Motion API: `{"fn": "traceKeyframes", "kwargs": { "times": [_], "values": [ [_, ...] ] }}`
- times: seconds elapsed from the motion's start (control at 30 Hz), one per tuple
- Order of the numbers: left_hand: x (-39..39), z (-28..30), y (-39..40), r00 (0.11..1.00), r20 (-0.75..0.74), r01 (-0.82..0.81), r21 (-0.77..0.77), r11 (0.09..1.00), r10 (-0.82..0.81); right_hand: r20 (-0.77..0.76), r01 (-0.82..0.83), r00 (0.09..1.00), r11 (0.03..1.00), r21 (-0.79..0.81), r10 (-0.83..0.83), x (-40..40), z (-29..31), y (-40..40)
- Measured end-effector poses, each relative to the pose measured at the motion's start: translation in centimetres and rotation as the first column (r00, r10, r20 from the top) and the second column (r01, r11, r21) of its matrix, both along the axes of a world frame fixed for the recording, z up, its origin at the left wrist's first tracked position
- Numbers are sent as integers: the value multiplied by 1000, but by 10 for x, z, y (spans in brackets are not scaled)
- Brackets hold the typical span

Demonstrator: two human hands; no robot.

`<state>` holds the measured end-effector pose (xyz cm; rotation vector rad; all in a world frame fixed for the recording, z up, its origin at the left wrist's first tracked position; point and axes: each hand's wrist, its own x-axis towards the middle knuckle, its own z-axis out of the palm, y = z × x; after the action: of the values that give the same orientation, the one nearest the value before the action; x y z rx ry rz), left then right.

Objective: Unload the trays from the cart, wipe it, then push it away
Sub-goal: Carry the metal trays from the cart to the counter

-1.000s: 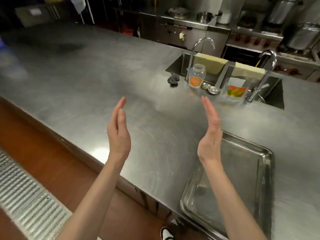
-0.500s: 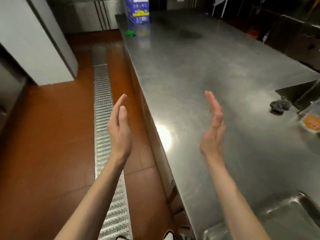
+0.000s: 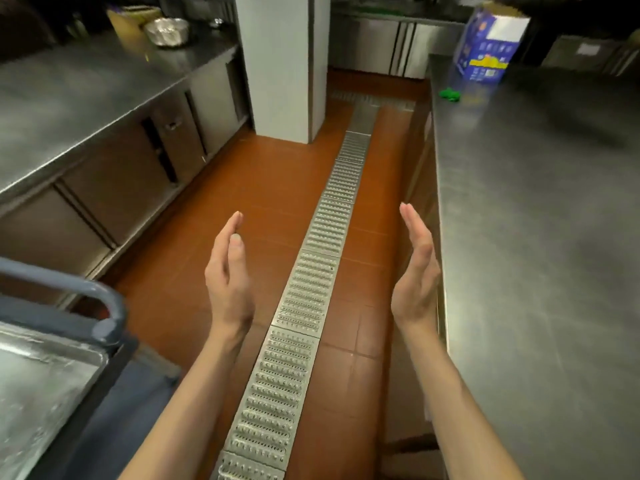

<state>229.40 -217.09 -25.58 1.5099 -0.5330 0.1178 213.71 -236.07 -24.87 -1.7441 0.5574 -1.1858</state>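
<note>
Over the floor: both hands are held up with nothing in them.
Left fingers (image 3: 234, 227): straight and close together, pointing away, holding nothing.
Left hand (image 3: 227, 275): on its edge, palm facing the other hand, above the red-brown floor (image 3: 263, 209).
Right fingers (image 3: 414, 223): straight and close together, pointing away, holding nothing.
Right hand (image 3: 417, 271): on its edge, palm facing the left hand, just beside the edge of the table (image 3: 536, 237) but not touching it that I can see.
Gap: the 2 hands are well apart, with the drain (image 3: 304, 296) running along the floor between them.
Arms: both bare, reaching up from the bottom of the view.
Cart (image 3: 114, 403): at the bottom left, near the left arm, with a grey-blue handle (image 3: 104, 306) at its near end.
Tray (image 3: 38, 386): a shiny metal one lies flat on the cart, its corner just under the handle.
Table: long and steel, on the right side.
Box (image 3: 488, 46): blue and yellow, stands at the far end of the table.
Green thing (image 3: 449, 94): small, lies on the table near the box; too blurry to tell what it is.
Counter (image 3: 86, 95): steel, on the left, with doors below.
Bowl (image 3: 167, 31): metal, sits far back on the counter.
Pillar (image 3: 280, 64): white, stands on the floor at the far end of the aisle.
</note>
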Motion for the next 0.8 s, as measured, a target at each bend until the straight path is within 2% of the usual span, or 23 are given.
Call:
{"fn": "traceKeyframes", "kwargs": {
  "times": [0.23, 0.5, 0.67, 0.8],
  "values": [
    [57, 5, 94, 982, -9, -186, 14, 982, 186, 1, -231, 973, 972, -41, 231, 101, 3, 76],
    [107, -4, 214, 928, -9, -373, -17, 928, 373, 24, -446, 894, 894, -40, 447, 206, -1, 183],
    [119, -12, 278, 870, -47, -492, -3, 871, 491, -16, -585, 811, 809, -63, 585, 261, -12, 245],
    [124, -17, 314, 807, -83, -586, -1, 810, 584, -46, -705, 710, 708, -46, 703, 292, -15, 286]
  ]
}}
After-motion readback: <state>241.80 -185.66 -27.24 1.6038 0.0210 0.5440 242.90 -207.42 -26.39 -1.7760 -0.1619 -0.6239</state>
